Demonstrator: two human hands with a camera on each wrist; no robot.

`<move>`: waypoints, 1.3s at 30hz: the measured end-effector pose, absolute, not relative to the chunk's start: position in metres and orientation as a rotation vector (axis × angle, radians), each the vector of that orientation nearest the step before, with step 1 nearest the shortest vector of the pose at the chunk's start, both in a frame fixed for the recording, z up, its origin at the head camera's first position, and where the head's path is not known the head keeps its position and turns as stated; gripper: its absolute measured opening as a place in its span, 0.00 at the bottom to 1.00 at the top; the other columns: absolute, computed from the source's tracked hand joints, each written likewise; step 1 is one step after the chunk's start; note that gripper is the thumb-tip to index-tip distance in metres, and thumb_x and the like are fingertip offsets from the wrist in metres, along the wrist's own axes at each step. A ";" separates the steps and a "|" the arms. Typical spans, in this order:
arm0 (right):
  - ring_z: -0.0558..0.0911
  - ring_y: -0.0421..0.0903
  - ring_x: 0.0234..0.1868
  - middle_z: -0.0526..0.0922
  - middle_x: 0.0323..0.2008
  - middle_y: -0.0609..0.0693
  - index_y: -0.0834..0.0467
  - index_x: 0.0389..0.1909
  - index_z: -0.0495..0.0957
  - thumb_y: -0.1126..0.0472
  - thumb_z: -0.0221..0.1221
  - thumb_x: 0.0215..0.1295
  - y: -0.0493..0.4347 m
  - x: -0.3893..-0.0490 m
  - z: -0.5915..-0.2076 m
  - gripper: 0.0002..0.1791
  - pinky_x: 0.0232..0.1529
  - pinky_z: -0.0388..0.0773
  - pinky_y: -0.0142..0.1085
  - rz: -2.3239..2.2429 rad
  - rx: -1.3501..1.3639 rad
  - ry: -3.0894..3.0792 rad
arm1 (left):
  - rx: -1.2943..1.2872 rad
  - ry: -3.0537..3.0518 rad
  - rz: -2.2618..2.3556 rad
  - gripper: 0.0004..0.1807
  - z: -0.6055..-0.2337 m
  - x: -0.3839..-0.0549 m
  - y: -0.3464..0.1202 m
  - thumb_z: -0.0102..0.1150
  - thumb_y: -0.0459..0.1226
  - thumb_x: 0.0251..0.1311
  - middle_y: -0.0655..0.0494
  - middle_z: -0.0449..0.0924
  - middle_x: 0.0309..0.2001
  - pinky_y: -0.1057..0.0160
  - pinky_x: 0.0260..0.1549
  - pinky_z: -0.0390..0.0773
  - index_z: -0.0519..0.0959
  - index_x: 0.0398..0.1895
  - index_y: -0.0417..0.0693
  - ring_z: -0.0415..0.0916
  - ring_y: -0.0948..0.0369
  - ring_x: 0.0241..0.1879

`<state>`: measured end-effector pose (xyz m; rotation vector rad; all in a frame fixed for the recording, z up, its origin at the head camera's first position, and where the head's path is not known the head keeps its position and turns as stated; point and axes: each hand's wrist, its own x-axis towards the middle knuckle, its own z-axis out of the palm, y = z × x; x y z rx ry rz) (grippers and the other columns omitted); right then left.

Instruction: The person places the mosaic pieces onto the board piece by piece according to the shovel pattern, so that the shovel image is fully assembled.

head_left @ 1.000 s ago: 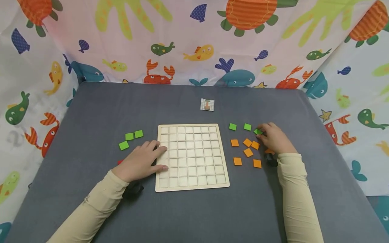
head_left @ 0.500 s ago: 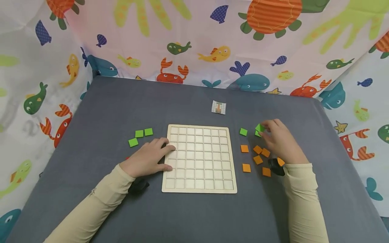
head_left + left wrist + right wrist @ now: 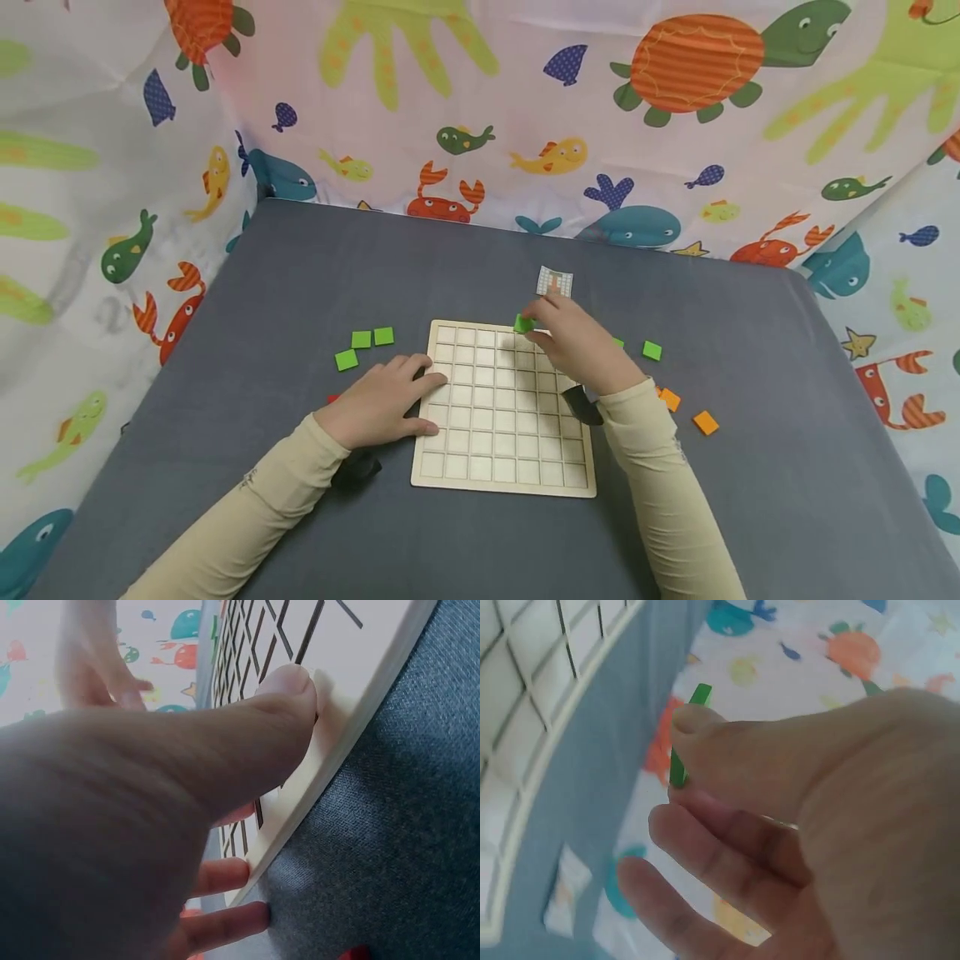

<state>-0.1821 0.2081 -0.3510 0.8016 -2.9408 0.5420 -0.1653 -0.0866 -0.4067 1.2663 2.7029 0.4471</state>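
Note:
A pale wooden grid board [image 3: 491, 433] lies flat on the grey table. My left hand [image 3: 382, 404] rests on its left edge, with the thumb [image 3: 289, 682] on the border in the left wrist view and the fingers spread along the rim. Over the board's far edge, my right hand [image 3: 581, 346] pinches a green square tile [image 3: 522, 323] between thumb and fingertips. The right wrist view shows that tile [image 3: 700, 695] edge-on, with the other fingers loosely bent below it. Beyond the board is a small printed card [image 3: 554, 279], partly covered by the right hand.
Several green tiles [image 3: 362, 339] lie left of the board, and a bit of red [image 3: 333, 398] shows beside the left hand. To the right lie a green tile [image 3: 652, 351] and orange tiles [image 3: 706, 422], some hidden by the right arm. A patterned cloth [image 3: 510, 100] stands behind the table.
The right hand has picked up a green tile from the right-hand group and carried it left over the board's far edge. The left hand has stayed on the board. The head view has shifted.

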 end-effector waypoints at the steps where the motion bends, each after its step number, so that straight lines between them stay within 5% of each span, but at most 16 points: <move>1: 0.78 0.54 0.51 0.77 0.45 0.56 0.63 0.46 0.76 0.68 0.59 0.65 0.204 -0.185 -0.356 0.10 0.48 0.77 0.42 0.558 0.794 -2.963 | 1.263 2.699 0.447 0.34 -0.406 -0.165 -0.086 0.66 0.54 0.53 0.46 0.68 0.60 0.49 0.44 0.71 0.72 0.62 0.50 0.69 0.50 0.55; 14: 0.78 0.44 0.43 0.78 0.43 0.50 0.58 0.45 0.78 0.63 0.62 0.63 0.184 -0.204 -0.403 0.10 0.44 0.77 0.36 0.570 0.828 -3.025 | 1.292 2.713 0.466 0.36 -0.404 -0.164 -0.086 0.69 0.54 0.49 0.46 0.69 0.56 0.52 0.41 0.71 0.73 0.60 0.49 0.70 0.51 0.50; 39: 0.78 0.44 0.44 0.79 0.42 0.48 0.57 0.43 0.81 0.62 0.64 0.61 0.178 -0.209 -0.410 0.10 0.46 0.77 0.37 0.525 0.864 -2.918 | 1.282 2.730 0.462 0.37 -0.406 -0.168 -0.086 0.69 0.56 0.47 0.47 0.69 0.57 0.56 0.39 0.69 0.72 0.60 0.51 0.69 0.52 0.51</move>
